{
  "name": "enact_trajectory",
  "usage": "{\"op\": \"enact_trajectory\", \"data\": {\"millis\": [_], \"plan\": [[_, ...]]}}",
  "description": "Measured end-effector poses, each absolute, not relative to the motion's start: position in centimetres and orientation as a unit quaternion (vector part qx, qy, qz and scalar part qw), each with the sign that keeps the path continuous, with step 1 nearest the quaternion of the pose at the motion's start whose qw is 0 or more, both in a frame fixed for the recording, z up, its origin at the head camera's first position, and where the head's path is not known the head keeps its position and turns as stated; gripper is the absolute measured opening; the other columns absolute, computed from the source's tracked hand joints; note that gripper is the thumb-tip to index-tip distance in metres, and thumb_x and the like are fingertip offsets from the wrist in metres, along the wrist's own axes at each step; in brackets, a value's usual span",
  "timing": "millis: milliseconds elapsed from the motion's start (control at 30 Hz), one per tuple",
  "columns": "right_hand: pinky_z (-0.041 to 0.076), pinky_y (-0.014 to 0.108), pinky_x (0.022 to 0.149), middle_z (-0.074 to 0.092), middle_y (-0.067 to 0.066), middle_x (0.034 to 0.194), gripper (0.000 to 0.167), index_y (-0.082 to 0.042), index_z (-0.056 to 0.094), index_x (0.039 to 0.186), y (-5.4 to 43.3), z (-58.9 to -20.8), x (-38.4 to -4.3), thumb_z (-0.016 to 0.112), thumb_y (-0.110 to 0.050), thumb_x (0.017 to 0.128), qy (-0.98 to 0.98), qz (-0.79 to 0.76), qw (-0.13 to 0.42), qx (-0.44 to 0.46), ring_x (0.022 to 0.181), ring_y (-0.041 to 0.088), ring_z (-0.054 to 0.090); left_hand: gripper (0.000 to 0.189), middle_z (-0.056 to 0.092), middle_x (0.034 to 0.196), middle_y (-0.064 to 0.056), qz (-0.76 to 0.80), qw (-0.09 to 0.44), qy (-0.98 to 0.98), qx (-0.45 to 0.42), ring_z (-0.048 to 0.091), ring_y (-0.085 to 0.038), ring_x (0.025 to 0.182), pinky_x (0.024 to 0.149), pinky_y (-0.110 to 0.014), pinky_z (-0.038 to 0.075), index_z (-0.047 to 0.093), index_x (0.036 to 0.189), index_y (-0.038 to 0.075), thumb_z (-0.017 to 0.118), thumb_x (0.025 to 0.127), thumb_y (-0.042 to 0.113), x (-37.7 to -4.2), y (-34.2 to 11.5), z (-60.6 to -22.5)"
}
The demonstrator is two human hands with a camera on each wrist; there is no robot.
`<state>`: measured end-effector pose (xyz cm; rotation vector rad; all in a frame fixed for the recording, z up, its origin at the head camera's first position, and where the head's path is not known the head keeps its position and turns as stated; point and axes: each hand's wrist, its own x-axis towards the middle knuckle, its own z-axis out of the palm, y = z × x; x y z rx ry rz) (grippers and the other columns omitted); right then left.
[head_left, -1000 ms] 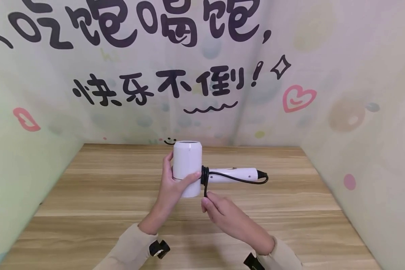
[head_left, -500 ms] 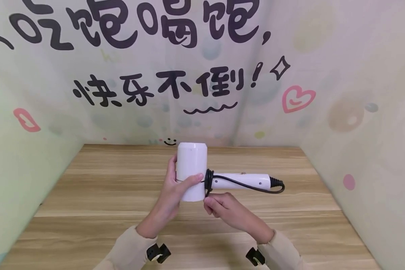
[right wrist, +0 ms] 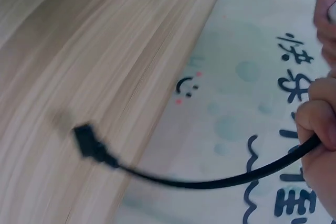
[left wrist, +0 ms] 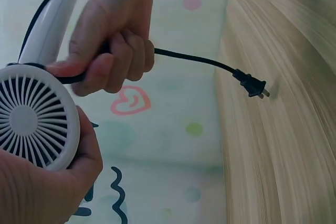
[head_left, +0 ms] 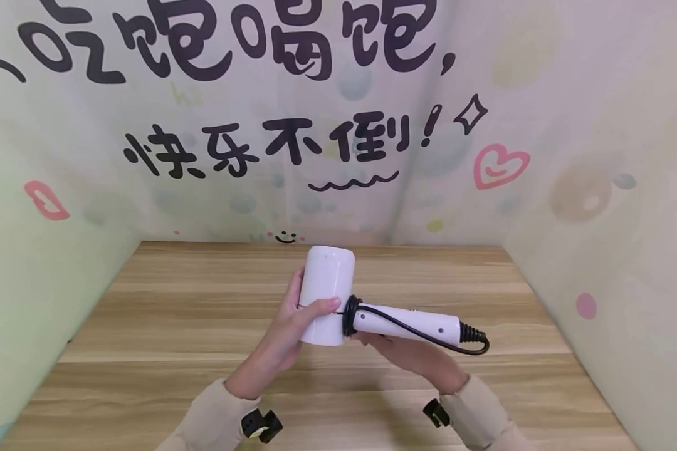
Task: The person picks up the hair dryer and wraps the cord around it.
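A white hair dryer (head_left: 328, 275) is held above the table, its barrel upright and its handle (head_left: 409, 324) pointing right and slightly down. My left hand (head_left: 284, 332) grips the barrel, thumb across the front; the slotted vent (left wrist: 23, 121) shows in the left wrist view. Black cord (head_left: 351, 315) is wound round the handle where it joins the barrel. Behind and below the handle, my right hand (head_left: 417, 358) is partly hidden. In the left wrist view its curled fingers hold the cord, whose free end carries a black two-pin plug (left wrist: 251, 84).
A wood-grain table (head_left: 175, 313) lies below both hands. Pale printed walls (head_left: 598, 125) with black lettering stand at the back and sides. Black straps (head_left: 262, 426) sit at the cuffs of the beige sleeves (head_left: 209, 413).
The hair dryer has shifted right and a little down, and its handle now tilts downward. My right hand has gone from in front, below the coils, to behind the handle with the cord.
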<state>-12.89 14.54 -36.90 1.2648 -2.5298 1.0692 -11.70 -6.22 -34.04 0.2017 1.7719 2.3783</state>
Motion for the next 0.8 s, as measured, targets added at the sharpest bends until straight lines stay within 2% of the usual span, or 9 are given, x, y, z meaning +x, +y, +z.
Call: {"op": "enact_trajectory", "data": {"millis": [100, 133, 167, 200, 300, 400, 533, 700, 800], "plan": [[0.041, 0.012, 0.061, 0.056, -0.003, 0.069, 0.019, -0.008, 0.057, 0.084, 15.6, -37.3, -14.1, 0.045, -0.013, 0.098, -0.872, 0.286, 0.154, 0.367, 0.066, -0.006, 0.047, 0.070, 0.049, 0.118, -0.019, 0.775, 0.120, 0.612, 0.099, 0.058, -0.019, 0.092, 0.074, -0.040, 0.054, 0.029, 0.137, 0.013, 0.064, 0.077, 0.013, -11.2, -6.3, -34.1], [0.041, 0.014, 0.059, 0.055, -0.003, 0.067, 0.021, -0.009, 0.056, 0.081, 15.9, -37.3, -14.5, 0.044, -0.012, 0.097, -0.881, 0.277, 0.164, 0.346, 0.063, -0.004, 0.046, 0.070, 0.049, 0.117, -0.020, 0.763, 0.133, 0.622, 0.116, 0.058, -0.019, 0.091, 0.073, -0.041, 0.054, 0.029, 0.137, 0.013, 0.066, 0.077, 0.013, -11.1, -6.2, -34.1], [0.039, 0.015, 0.053, 0.051, -0.005, 0.060, 0.021, -0.012, 0.053, 0.073, 16.0, -37.4, -15.0, 0.051, -0.012, 0.094, -0.873, 0.343, 0.146, 0.315, 0.058, -0.004, 0.044, 0.071, 0.050, 0.117, -0.021, 0.749, 0.144, 0.633, 0.134, 0.059, -0.019, 0.091, 0.071, -0.041, 0.055, 0.029, 0.137, 0.012, 0.067, 0.077, 0.014, -10.9, -6.2, -34.1], [0.034, 0.015, 0.049, 0.044, -0.012, 0.058, 0.027, -0.017, 0.048, 0.068, 16.1, -37.4, -15.4, 0.051, -0.017, 0.095, -0.896, 0.300, 0.156, 0.288, 0.055, -0.006, 0.036, 0.072, 0.050, 0.116, -0.022, 0.737, 0.154, 0.642, 0.149, 0.060, -0.020, 0.090, 0.070, -0.042, 0.055, 0.029, 0.136, 0.013, 0.069, 0.077, 0.015, -10.8, -6.1, -34.1], [0.030, 0.016, 0.044, 0.035, -0.012, 0.054, 0.032, -0.015, 0.043, 0.062, 16.7, -37.1, -15.9, 0.054, -0.008, 0.091, -0.890, 0.284, 0.196, 0.299, 0.051, -0.002, 0.031, 0.075, 0.051, 0.114, -0.022, 0.712, 0.163, 0.660, 0.175, 0.060, -0.020, 0.090, 0.068, -0.041, 0.055, 0.029, 0.137, 0.017, 0.072, 0.076, 0.016, -10.7, -5.9, -34.2], [0.025, 0.013, 0.043, 0.030, -0.012, 0.052, 0.038, -0.015, 0.039, 0.057, 17.2, -36.5, -16.2, 0.057, -0.010, 0.090, -0.874, 0.291, 0.209, 0.328, 0.049, -0.004, 0.026, 0.075, 0.050, 0.115, -0.020, 0.707, 0.164, 0.667, 0.168, 0.060, -0.021, 0.091, 0.068, -0.040, 0.055, 0.029, 0.137, 0.022, 0.072, 0.076, 0.016, -10.9, -6.0, -34.0], [0.030, 0.012, 0.044, 0.039, -0.015, 0.053, 0.038, -0.019, 0.048, 0.054, 17.9, -35.4, -16.1, 0.061, -0.022, 0.089, -0.871, 0.304, 0.123, 0.366, 0.048, -0.007, 0.032, 0.077, 0.049, 0.118, -0.020, 0.695, 0.171, 0.678, 0.168, 0.059, -0.022, 0.093, 0.069, -0.040, 0.055, 0.026, 0.139, 0.021, 0.072, 0.077, 0.016, -11.3, -6.5, -34.1], [0.035, 0.015, 0.051, 0.044, -0.013, 0.065, 0.016, -0.021, 0.060, 0.070, 18.7, -34.4, -15.7, 0.066, -0.023, 0.085, -0.861, 0.324, -0.029, 0.392, 0.057, -0.001, 0.038, 0.077, 0.051, 0.113, -0.022, 0.685, 0.188, 0.681, 0.178, 0.060, -0.022, 0.089, 0.067, -0.040, 0.055, 0.027, 0.139, 0.017, 0.071, 0.076, 0.017, -11.7, -7.0, -34.4], [0.037, 0.017, 0.054, 0.044, -0.010, 0.069, 0.011, -0.019, 0.061, 0.076, 18.5, -34.2, -15.7, 0.065, -0.020, 0.087, -0.848, 0.343, -0.059, 0.401, 0.060, 0.000, 0.039, 0.073, 0.052, 0.110, -0.022, 0.687, 0.206, 0.672, 0.186, 0.061, -0.021, 0.086, 0.065, -0.041, 0.055, 0.029, 0.136, 0.016, 0.071, 0.077, 0.016, -11.6, -7.2, -34.5]]}}
